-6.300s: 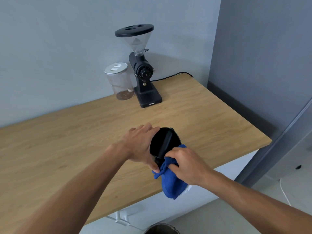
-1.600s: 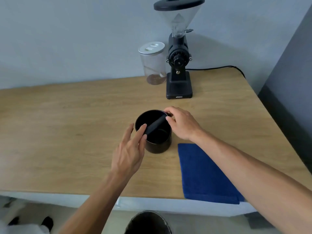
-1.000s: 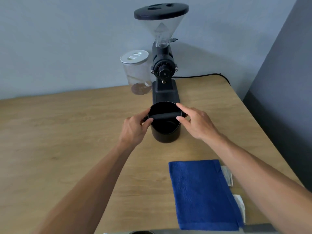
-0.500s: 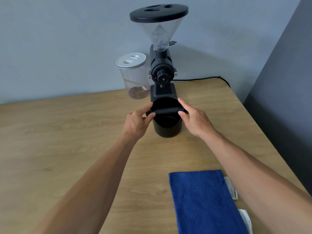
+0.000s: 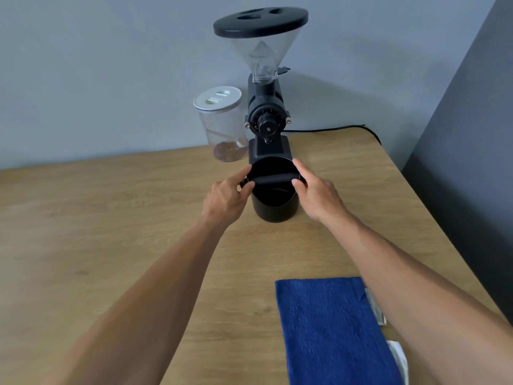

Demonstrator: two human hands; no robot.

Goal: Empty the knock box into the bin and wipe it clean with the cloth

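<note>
1. The desk (image 5: 83, 232) is light wood and stands against a pale wall, with a darker wall on its right.
2. The cloth (image 5: 330, 329) is blue and lies flat at the desk's near right edge, well apart from the knock box. White tags (image 5: 374, 307) stick out on its right side; any print on them is too small to read.
3. The grinder (image 5: 268, 120) is black with a clear hopper and black lid, upright at the back of the desk. Its dial carries tiny marks that cannot be read. A black cord (image 5: 333, 129) runs from it to the right.
4. The jar (image 5: 222, 126) is clear with a white lid, just left of the grinder, with brown grounds at the bottom.
5. The knock box (image 5: 274, 201) is black and upright on the desk, directly in front of the grinder's base. Its inside looks dark and bare, and the bar crosses its mouth.
6. The left hand (image 5: 226, 198) pinches the bar's left end between thumb and fingers.
7. The right hand (image 5: 316, 193) grips the bar's right end at the rim in the same way.
</note>
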